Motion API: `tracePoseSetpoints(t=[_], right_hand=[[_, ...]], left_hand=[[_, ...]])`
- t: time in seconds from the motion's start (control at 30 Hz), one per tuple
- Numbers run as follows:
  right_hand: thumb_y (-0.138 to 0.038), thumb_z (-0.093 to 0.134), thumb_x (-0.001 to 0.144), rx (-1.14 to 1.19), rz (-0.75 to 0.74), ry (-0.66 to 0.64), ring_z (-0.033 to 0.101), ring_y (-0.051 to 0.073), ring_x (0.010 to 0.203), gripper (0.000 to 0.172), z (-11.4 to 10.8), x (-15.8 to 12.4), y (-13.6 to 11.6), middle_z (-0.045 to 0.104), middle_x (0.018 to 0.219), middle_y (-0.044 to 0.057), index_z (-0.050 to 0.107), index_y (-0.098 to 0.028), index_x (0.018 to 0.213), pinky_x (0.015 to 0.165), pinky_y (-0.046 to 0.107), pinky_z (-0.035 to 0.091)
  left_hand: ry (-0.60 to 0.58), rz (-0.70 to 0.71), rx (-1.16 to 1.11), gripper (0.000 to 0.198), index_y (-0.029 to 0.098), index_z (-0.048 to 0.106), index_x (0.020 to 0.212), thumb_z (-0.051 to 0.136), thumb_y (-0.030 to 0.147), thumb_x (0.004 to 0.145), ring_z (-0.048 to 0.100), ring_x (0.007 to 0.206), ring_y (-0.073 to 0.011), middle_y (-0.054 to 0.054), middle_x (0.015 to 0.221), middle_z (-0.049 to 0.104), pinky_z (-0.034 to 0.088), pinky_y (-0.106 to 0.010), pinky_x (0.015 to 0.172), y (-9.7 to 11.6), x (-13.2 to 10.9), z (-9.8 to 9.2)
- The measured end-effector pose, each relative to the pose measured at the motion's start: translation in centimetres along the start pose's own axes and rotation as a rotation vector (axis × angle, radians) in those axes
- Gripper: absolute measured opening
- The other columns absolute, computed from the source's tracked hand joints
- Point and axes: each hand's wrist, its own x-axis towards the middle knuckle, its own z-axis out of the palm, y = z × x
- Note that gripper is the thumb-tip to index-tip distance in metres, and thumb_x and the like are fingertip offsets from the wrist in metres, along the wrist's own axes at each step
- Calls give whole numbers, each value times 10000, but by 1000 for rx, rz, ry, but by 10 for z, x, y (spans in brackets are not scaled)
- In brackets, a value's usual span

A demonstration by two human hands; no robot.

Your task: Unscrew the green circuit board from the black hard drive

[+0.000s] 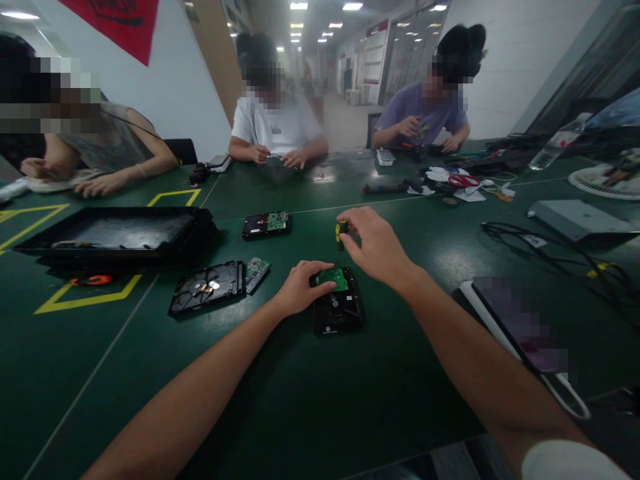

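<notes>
A black hard drive (337,313) lies on the green table in front of me, its green circuit board (340,280) facing up at the far end. My left hand (303,288) grips the drive's left side, thumb resting over the board. In my right hand (373,243) is a yellow and black screwdriver (341,235), held upright with its shaft pointing down at the drive's far edge. Whether the tip sits in a screw is too small to tell. To the left lie another hard drive (207,290) and a loose circuit board (257,272). A third drive (267,225) is farther back.
A black tray (115,233) stands at the left. On the right are a phone (515,323) on a white stand, a grey metal box (583,220) and black cables (545,243). A bottle (560,141) stands tilted farther back. Three people sit across the table.
</notes>
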Motion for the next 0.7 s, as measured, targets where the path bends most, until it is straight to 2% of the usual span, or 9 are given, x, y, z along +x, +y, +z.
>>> tracePoseSetpoints(t=[0.23,0.43,0.7], right_hand=[[-156,617,910,26,25,17,660,253,975,200,-1,2,3,673,1090,89,567,-229,1089,884,419,566],[-132,627,884,-24,-28,12,646,265,1028,295,-1,1,3,659,1139,111,580,-212,1164,912,420,555],[-173,653,879,62,61,31,679,260,958,250,2,1,4,686,1062,86,556,-231,1102,861,425,577]], left_hand=[[6,0,-11,483,312,675,1391,742,457,935,627,1252,-302,-53,1339,735,478,-493,1101,3,-1,-2],[2,1,-2,477,298,677,1385,740,446,936,631,1244,-301,-58,1344,732,476,-493,1105,4,0,-2],[-5,-6,-15,488,286,671,1392,736,453,939,617,1263,-305,-60,1362,725,464,-497,1113,7,0,-3]])
